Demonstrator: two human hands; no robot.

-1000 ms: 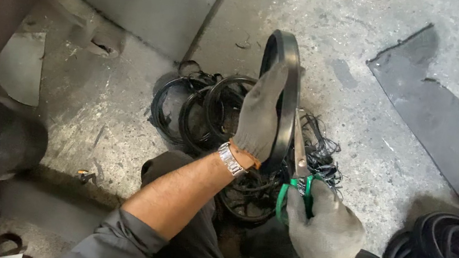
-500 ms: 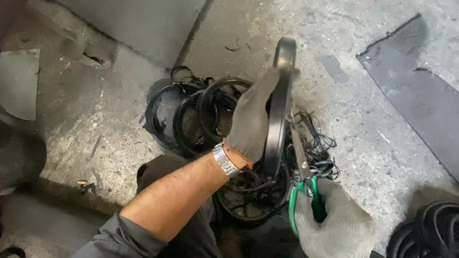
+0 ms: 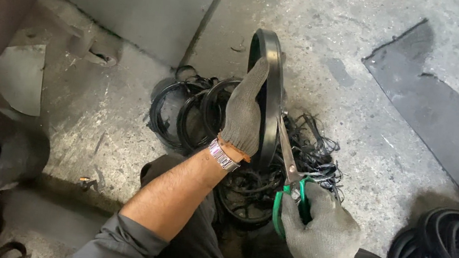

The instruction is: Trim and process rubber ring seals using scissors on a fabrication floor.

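Hands: left grips black rubber ring, right green-handled scissors.

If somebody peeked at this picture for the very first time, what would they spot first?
Probably the big black rubber ring standing upright in the middle, gripped by the gloved left hand. Right beside it, the gloved right hand works green-handled scissors against the ring's edge. Behind them, a tangled heap of black rings and trimmings lies on the concrete floor.

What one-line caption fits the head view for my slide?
Gloved left hand holds a black rubber ring upright while right hand works green-handled scissors along its edge.
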